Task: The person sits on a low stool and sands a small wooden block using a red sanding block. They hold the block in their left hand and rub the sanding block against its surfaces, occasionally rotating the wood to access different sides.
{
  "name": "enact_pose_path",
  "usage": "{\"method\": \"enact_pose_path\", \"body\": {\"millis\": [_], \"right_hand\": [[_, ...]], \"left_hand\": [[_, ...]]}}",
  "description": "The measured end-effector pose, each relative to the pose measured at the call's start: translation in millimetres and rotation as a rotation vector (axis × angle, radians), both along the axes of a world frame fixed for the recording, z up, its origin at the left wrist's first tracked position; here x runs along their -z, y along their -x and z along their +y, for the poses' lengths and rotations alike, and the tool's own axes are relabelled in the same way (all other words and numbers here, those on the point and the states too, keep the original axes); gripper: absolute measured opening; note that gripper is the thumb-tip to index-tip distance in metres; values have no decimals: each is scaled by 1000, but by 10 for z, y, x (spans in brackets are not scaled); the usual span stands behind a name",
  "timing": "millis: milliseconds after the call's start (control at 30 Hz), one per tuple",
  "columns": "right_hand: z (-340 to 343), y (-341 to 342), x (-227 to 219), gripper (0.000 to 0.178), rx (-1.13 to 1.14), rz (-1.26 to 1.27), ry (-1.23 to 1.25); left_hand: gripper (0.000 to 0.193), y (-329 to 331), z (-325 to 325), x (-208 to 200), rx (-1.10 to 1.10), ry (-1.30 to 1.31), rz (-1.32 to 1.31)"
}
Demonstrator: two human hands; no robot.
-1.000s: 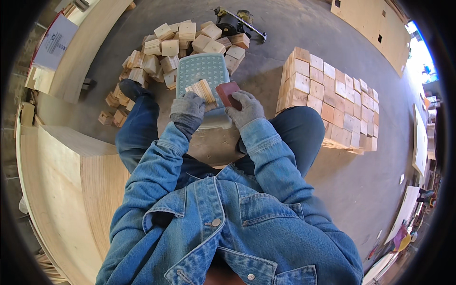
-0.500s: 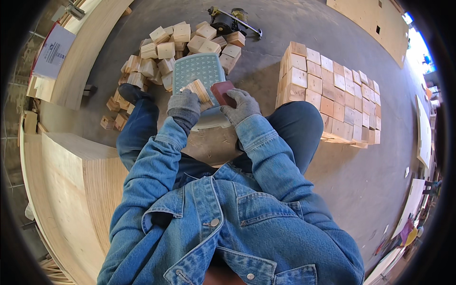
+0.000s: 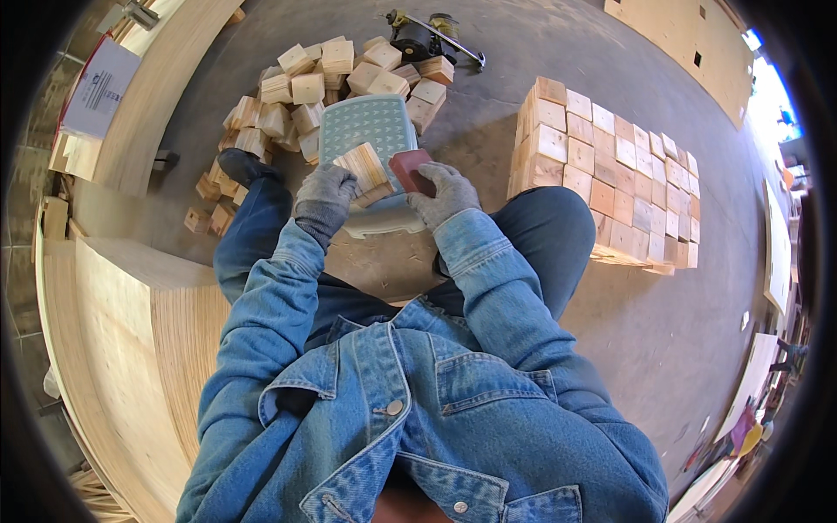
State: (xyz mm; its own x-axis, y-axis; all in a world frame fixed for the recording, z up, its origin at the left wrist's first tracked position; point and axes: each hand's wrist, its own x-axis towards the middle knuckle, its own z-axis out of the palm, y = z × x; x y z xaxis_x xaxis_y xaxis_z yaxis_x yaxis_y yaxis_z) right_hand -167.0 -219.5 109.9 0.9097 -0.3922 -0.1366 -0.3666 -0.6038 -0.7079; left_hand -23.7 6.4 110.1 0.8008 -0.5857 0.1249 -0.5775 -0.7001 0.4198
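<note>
a person in a denim jacket (image 3: 375,418) sits with knees spread before a light blue-green stool (image 3: 368,118) with a patterned top. the left hand (image 3: 324,196), in a grey glove, has its fingers clamped on a wooden block (image 3: 360,164) with layered grain along its side; the block is tilted, over the near part of the stool, and whether it rests on it cannot be told. the right hand (image 3: 445,195), gloved alike, has its fingers clamped on a dark red block (image 3: 407,169), just to the right of the wooden one; whether the two blocks touch is unclear.

beyond the stool and to its left, a loose heap of wooden blocks (image 3: 307,89) lies on the grey concrete floor (image 3: 488,105), with a dark power tool (image 3: 414,41) near its far right side. to the right, past the person's right knee (image 3: 558,227), stands a tidy stack of wooden blocks (image 3: 606,166), set in close rows. a large pale wooden box (image 3: 118,305) stands on the left.
</note>
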Motion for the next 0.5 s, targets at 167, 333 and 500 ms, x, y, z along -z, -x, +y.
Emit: {"method": "enact_pose_path", "body": {"millis": [167, 333, 500], "right_hand": [[23, -25, -11, 63, -18, 31, 11], [37, -22, -79, 65, -23, 52, 29], [25, -27, -102, 65, -38, 67, 25]], "left_hand": [[23, 28, -13, -179, 130, -81, 16], [20, 92, -189, -322, 189, -282, -21], [22, 48, -319, -358, 181, -468, -16]]}}
